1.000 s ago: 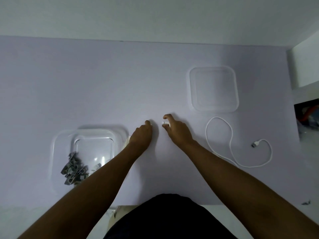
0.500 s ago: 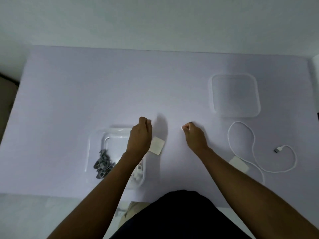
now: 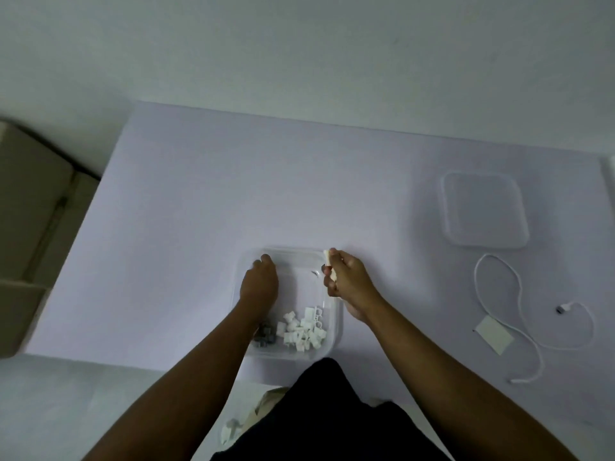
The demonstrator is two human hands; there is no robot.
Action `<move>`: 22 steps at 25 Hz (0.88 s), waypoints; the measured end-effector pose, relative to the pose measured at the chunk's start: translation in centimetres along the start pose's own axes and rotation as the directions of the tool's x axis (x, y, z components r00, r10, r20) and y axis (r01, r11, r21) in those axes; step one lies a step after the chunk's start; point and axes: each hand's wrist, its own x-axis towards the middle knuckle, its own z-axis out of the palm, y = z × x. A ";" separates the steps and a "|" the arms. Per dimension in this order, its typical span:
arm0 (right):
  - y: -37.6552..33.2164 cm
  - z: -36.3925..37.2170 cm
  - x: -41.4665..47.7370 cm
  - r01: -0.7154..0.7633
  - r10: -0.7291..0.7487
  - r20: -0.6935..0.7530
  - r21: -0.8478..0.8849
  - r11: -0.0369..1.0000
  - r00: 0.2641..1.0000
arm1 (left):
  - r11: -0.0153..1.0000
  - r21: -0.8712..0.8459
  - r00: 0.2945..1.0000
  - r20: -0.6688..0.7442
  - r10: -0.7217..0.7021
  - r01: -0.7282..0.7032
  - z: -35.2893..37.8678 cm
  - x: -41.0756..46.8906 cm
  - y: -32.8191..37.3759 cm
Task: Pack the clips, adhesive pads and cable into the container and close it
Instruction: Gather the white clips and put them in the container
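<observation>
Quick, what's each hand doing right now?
Left hand: over the container, fingers curled; cannot tell if it holds anything.
Right hand: closed on an adhesive pad.

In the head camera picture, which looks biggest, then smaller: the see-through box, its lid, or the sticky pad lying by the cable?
1. Container and lid: look about alike, so no ranking; the container is also nearer the camera.
2. Adhesive pad: clearly smallest.

The table (image 3: 266,194) is plain pale lilac against a grey-white wall (image 3: 299,44). The container (image 3: 336,327) and its lid (image 3: 484,211) are clear, colourless plastic. Inside lie white clips (image 3: 304,331) and a few dark grey clips (image 3: 265,337). The cable (image 3: 519,294) is white, and the adhesive pad (image 3: 494,334) beside it is cream.
</observation>
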 end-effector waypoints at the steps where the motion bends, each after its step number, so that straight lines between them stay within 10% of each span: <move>1: 0.3 1.3 -0.2 -0.026 0.026 0.028 0.003 1.000 0.999 | 1.000 0.018 1.000 0.020 0.021 -0.022 -0.2 0.4 -0.5; 9: 3.4 5.9 0.4 -0.213 0.213 0.003 -0.028 0.977 0.977 | 0.984 0.068 0.986 0.010 0.165 -0.165 -0.4 1.3 -3.0; 16: 4.6 8.3 3.4 -0.347 0.344 -0.108 -0.011 0.938 0.933 | 0.977 -0.174 0.900 -0.435 0.039 -0.127 -3.3 -0.3 -5.8; 22: 5.2 10.5 5.7 -0.386 0.384 -0.129 0.011 0.922 0.914 | 0.749 -0.660 0.992 -0.120 -0.039 -0.051 -1.4 0.4 -6.7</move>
